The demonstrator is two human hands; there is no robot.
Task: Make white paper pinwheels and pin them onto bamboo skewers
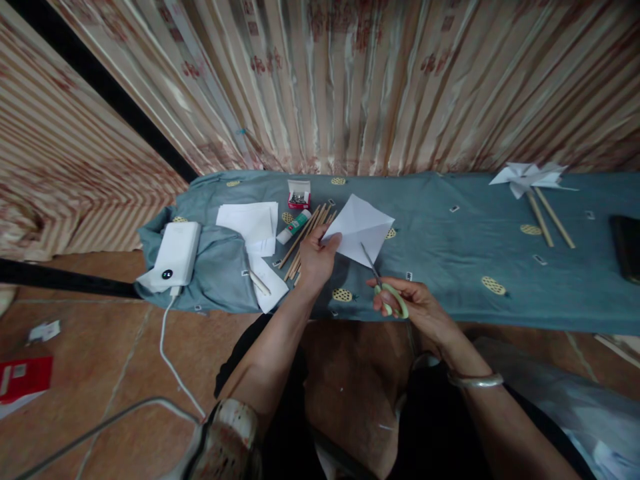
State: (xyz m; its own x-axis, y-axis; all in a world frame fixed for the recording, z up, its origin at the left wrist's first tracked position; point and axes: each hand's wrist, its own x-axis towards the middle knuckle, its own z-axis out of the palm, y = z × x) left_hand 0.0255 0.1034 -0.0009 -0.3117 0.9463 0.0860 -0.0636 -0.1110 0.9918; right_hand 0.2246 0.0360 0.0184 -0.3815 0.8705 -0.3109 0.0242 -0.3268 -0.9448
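Observation:
A square of white paper (361,223) with fold creases is pinched at its left corner by my left hand (319,255), thumb on top. My right hand (407,301) has its fingers in the pale green handles of a pair of scissors (376,275). The scissor blades point up and left and lie at the paper's lower edge; whether they have cut into it I cannot tell. Beneath and beside my left hand lie several thin wooden sticks (300,241). A glue tube (294,225), green and white, rests just left of the sticks.
On the blue-green cloth (440,253), a stack of white paper (250,223) lies left, near a small red box (299,195) of metal bits. A white power bank (177,253) with a cable sits at the left end. Paper pinwheels (533,177) on sticks lie far right, near a dark object (625,247).

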